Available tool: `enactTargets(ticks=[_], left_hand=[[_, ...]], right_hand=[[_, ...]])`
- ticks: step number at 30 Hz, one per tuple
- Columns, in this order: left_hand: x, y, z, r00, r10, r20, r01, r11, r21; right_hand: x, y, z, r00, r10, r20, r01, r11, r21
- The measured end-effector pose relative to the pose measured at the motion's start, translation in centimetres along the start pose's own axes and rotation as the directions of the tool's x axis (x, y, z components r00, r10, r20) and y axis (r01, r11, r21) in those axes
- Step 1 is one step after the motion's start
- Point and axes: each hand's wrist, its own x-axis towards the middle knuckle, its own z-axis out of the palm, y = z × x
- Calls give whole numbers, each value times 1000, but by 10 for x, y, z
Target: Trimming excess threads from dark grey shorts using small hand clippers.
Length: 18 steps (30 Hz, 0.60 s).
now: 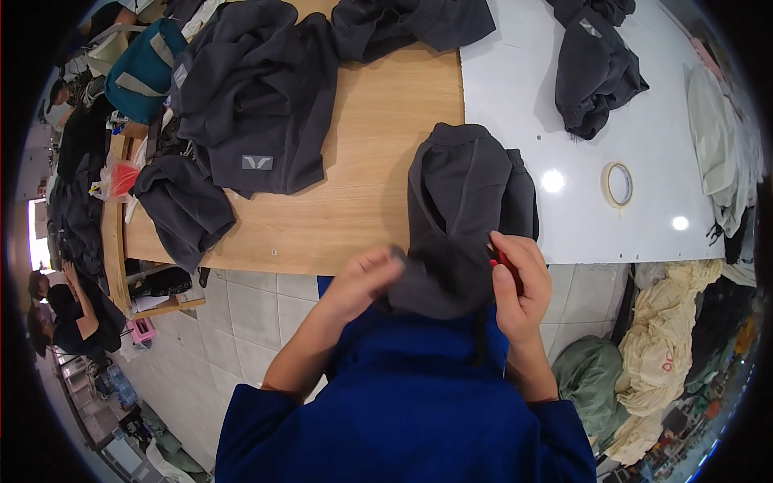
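A dark grey garment (463,189) lies folded over the front edge of the table, its ribbed end pointing away from me and its near part hanging toward my lap. My left hand (362,282), a little blurred, pinches a bit of this cloth at its left side. On the right side, my right hand (523,286) is closed around a small red-handled tool (501,259), apparently thread snips; the fingers hide most of it. That hand is right beside the cloth.
More dark grey garments (258,97) are heaped on the wooden tabletop (370,153) at the far left. On the white tabletop (515,88) lie another garment (596,76) and a tape roll (618,185). Cream cloth (664,346) is piled at the right. People work at the left.
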Motion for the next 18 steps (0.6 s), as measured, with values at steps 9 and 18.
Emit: enactTargets(ticks=[9,18], left_hand=[[23,90,-13,915,382,-133,-392,756,-525],[35,86,-14,784,499,-369,-522,852,42]], right_hand=[[-18,19,-5,974,224,-28,-214,958,192],[-21,43,23,998,49,46,-41,984,-175]])
